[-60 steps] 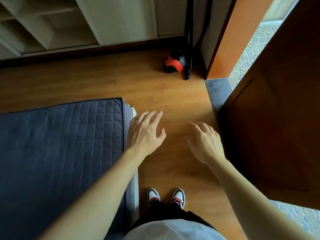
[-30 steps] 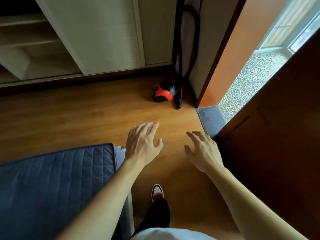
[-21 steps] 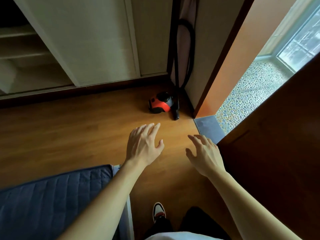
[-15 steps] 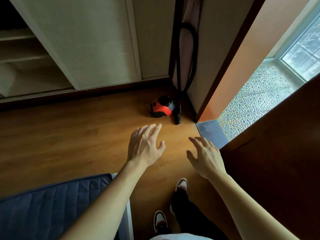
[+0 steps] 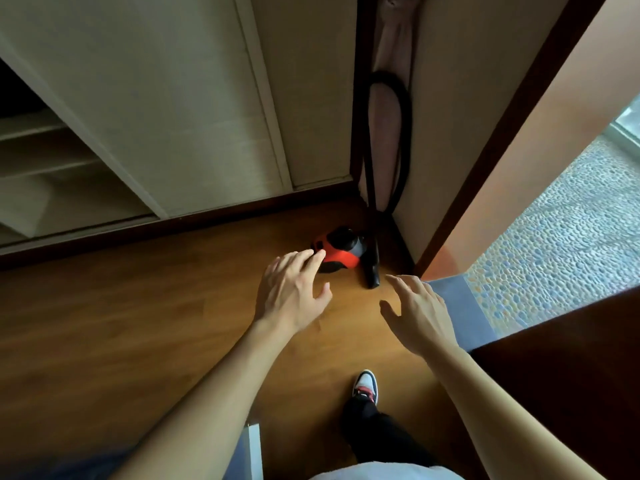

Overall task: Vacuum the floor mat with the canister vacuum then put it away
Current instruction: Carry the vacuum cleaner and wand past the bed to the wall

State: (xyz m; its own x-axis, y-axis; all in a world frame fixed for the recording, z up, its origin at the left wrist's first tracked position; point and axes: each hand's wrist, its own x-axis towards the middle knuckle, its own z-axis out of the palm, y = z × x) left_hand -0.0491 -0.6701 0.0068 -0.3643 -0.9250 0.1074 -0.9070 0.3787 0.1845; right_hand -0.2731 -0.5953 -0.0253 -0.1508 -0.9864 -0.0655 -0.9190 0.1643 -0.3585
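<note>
With the vacuum (image 5: 341, 250) parked in the corner just above the frame's centre, hose (image 5: 403, 133) looped up the wall, both the left hand (image 5: 294, 292) and right hand (image 5: 417, 313) hung spread and empty (nothing gripped yet), so reaching low for its body seemed wisest.

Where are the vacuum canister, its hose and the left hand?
vacuum canister (image 5: 341, 256), head view, on its red shell.
hose (image 5: 403, 109), head view, on the black loop against the wall.
left hand (image 5: 292, 292), head view, on its back.
</note>
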